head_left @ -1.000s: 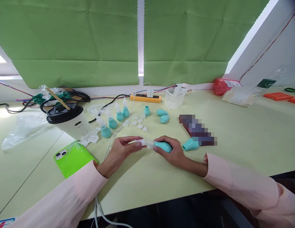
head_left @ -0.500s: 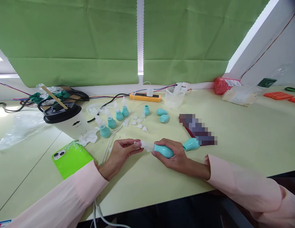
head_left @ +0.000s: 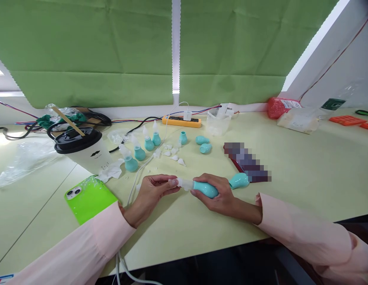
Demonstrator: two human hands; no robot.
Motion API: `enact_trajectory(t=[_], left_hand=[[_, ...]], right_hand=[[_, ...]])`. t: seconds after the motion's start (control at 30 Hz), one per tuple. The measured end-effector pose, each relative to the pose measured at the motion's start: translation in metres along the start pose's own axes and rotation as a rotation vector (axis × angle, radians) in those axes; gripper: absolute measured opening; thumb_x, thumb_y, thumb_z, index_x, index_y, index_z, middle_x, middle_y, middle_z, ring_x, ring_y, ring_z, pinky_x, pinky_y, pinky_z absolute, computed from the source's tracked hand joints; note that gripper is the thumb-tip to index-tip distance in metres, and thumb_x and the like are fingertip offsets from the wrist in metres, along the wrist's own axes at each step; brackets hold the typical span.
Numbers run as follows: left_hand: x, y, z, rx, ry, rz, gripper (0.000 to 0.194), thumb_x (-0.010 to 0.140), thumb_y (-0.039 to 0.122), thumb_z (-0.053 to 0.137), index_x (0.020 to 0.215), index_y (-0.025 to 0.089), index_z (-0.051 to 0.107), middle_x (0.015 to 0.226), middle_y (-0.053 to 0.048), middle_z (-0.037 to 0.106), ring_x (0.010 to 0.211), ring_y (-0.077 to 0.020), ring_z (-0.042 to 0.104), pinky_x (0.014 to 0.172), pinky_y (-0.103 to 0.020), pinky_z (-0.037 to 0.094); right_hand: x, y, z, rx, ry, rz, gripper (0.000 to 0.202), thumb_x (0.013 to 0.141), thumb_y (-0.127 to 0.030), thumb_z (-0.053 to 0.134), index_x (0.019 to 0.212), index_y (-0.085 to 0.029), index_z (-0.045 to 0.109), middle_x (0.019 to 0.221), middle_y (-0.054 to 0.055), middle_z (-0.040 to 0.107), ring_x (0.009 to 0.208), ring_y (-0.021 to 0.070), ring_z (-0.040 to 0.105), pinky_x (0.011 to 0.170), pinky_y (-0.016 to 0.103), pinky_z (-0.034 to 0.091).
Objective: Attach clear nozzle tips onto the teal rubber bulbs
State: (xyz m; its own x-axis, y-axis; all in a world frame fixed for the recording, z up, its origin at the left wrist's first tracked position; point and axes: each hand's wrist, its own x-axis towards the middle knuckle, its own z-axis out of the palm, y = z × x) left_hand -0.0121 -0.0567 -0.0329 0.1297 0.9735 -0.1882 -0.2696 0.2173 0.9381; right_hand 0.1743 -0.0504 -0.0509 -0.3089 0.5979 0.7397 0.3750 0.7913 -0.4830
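My right hand (head_left: 216, 194) is wrapped round a turquoise rubber bulb (head_left: 205, 189), held sideways above the table. A clear plastic connector (head_left: 187, 184) sticks out of the bulb's left end. At the connector's far end, my left hand (head_left: 157, 190) pinches a white nozzle tip (head_left: 179, 181); the fingers partly hide it. Just right of my right hand lies a loose turquoise bulb (head_left: 239, 180). Several bulbs with clear nozzles stand upright at the back left, one of them a fitted bulb (head_left: 131, 163). Loose white tips (head_left: 174, 157) are scattered behind my hands.
Left of my hands lie a green phone (head_left: 89, 200) and a lidded paper cup (head_left: 86, 152). A white cable (head_left: 138, 174) crosses the table beside my left hand. At the back are an orange power strip (head_left: 181, 122), a clear plastic cup (head_left: 218, 123) and bare bulbs (head_left: 205, 148).
Both hands have shifted very slightly to the right in view, along with the bulb, connector and tip. Their grips look the same.
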Motion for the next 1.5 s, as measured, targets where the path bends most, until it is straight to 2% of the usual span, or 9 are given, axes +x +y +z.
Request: enact_trajectory(t=[0.13,0.3,0.37,0.47,0.63,0.77,1.07,1.33,1.5], left_hand=[[0.000,0.001,-0.004,0.083,-0.071,0.019,0.016,0.057,0.020,0.070,0.071,0.014,0.068,0.076,-0.002,0.066,0.069,-0.0128,0.060,0.073,-0.027,0.051],[-0.001,0.007,-0.006,0.319,-0.170,0.159,0.012,0.058,0.019,0.069,0.069,0.016,0.069,0.079,-0.003,0.064,0.072,-0.0129,0.057,0.064,-0.021,0.048],[-0.002,0.009,-0.005,0.368,-0.206,0.214,0.010,0.059,0.018,0.068,0.068,0.017,0.069,0.077,-0.003,0.063,0.071,-0.0126,0.056,0.061,-0.021,0.048],[-0.003,0.011,-0.005,0.375,-0.269,0.237,0.009,0.062,0.020,0.065,0.069,0.017,0.069,0.076,-0.002,0.059,0.062,-0.0103,0.054,0.056,-0.023,0.050],[-0.005,0.015,-0.004,0.371,-0.342,0.145,0.010,0.063,0.020,0.064,0.070,0.015,0.069,0.077,-0.002,0.056,0.057,-0.0086,0.053,0.053,-0.024,0.053],[-0.005,0.018,-0.004,0.346,-0.349,0.115,0.009,0.060,0.018,0.065,0.067,0.014,0.068,0.075,-0.002,0.057,0.058,-0.0092,0.053,0.053,-0.023,0.053],[-0.007,0.014,-0.002,0.221,-0.308,0.096,0.005,0.058,0.015,0.068,0.062,0.016,0.068,0.064,0.002,0.051,0.056,-0.0074,0.053,0.053,-0.021,0.054],[-0.007,0.013,0.000,0.208,-0.242,0.107,0.003,0.057,0.017,0.068,0.059,0.015,0.067,0.064,0.002,0.054,0.054,-0.0071,0.055,0.051,-0.020,0.053],[-0.004,0.011,-0.002,0.219,-0.154,0.117,0.029,0.054,0.020,0.070,0.083,0.017,0.067,0.073,-0.001,0.065,0.058,-0.0115,0.059,0.057,-0.026,0.054]], right_hand=[[0.005,-0.002,-0.003,0.080,-0.062,0.168,0.017,0.065,-0.027,0.063,0.078,-0.017,0.058,0.070,0.002,0.064,0.062,0.0133,0.060,0.058,0.023,0.048],[0.010,-0.003,-0.008,0.144,-0.207,0.332,0.017,0.067,-0.032,0.061,0.074,-0.016,0.060,0.067,0.002,0.064,0.057,0.0124,0.058,0.052,0.021,0.046],[0.011,-0.002,-0.010,0.129,-0.222,0.290,0.017,0.066,-0.032,0.061,0.074,-0.016,0.060,0.065,0.002,0.063,0.056,0.0121,0.058,0.052,0.021,0.046],[0.012,0.001,-0.013,0.085,-0.214,0.131,0.017,0.066,-0.029,0.062,0.077,-0.016,0.060,0.064,0.002,0.062,0.056,0.0112,0.056,0.054,0.022,0.045],[0.012,0.004,-0.016,0.052,-0.245,-0.105,0.021,0.067,-0.026,0.062,0.085,-0.015,0.056,0.066,0.003,0.061,0.057,0.0107,0.055,0.051,0.021,0.043],[0.010,0.004,-0.015,0.032,-0.248,-0.143,0.022,0.068,-0.025,0.062,0.086,-0.015,0.055,0.064,0.003,0.059,0.055,0.0109,0.054,0.050,0.021,0.042],[0.007,-0.004,-0.008,0.161,-0.161,0.129,0.018,0.064,-0.026,0.065,0.078,-0.017,0.059,0.067,0.002,0.062,0.058,0.0118,0.058,0.055,0.022,0.046],[0.006,-0.006,-0.001,0.332,-0.175,0.438,0.019,0.060,-0.028,0.067,0.073,-0.016,0.060,0.068,0.002,0.062,0.057,0.0125,0.057,0.052,0.023,0.046],[0.008,-0.006,0.003,0.639,-0.236,0.663,0.021,0.063,-0.032,0.064,0.074,-0.015,0.058,0.059,-0.001,0.056,0.043,0.0078,0.050,0.042,0.021,0.043]])
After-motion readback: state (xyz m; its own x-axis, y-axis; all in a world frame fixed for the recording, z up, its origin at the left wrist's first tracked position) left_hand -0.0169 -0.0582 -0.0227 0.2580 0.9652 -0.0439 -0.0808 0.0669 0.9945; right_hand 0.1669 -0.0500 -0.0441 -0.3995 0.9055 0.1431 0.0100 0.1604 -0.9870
